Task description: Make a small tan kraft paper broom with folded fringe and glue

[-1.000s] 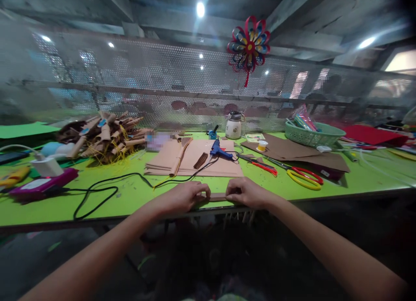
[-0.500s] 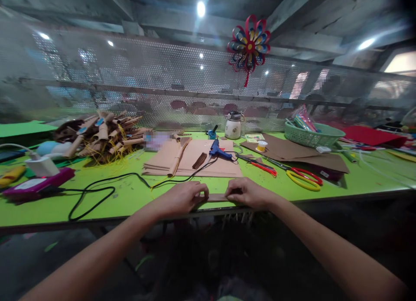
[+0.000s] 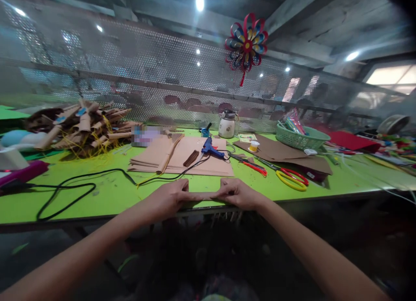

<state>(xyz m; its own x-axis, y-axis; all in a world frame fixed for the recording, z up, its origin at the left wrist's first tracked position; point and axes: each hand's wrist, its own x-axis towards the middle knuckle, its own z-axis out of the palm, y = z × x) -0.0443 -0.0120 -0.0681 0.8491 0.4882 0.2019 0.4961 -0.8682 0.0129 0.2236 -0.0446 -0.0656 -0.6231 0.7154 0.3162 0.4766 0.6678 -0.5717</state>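
At the table's front edge, a narrow strip of brown paper (image 3: 206, 197) lies stretched between my hands. My left hand (image 3: 170, 197) is closed on the strip's left end, with a finger reaching along it. The right end is pinched by my right hand (image 3: 239, 194), fingers curled. Beyond them, a stack of brown paper sheets (image 3: 217, 170) carries a blue glue gun (image 3: 211, 149), a small bundle of dark brown strips (image 3: 191, 158) and a rolled paper piece with a fringed end (image 3: 169, 154).
Scissors with red and yellow handles (image 3: 292, 179) lie right of the stack, beside orange-handled pliers (image 3: 255, 167). A black cord (image 3: 65, 179) loops across the left side. Behind are a pile of paper rolls (image 3: 87, 127), a white jar (image 3: 226, 126) and a green basket (image 3: 302, 137).
My view has turned slightly right, so the table's things sit further left. A finger of my left hand now stretches along the strip, where it was curled before. Both hands keep hold.
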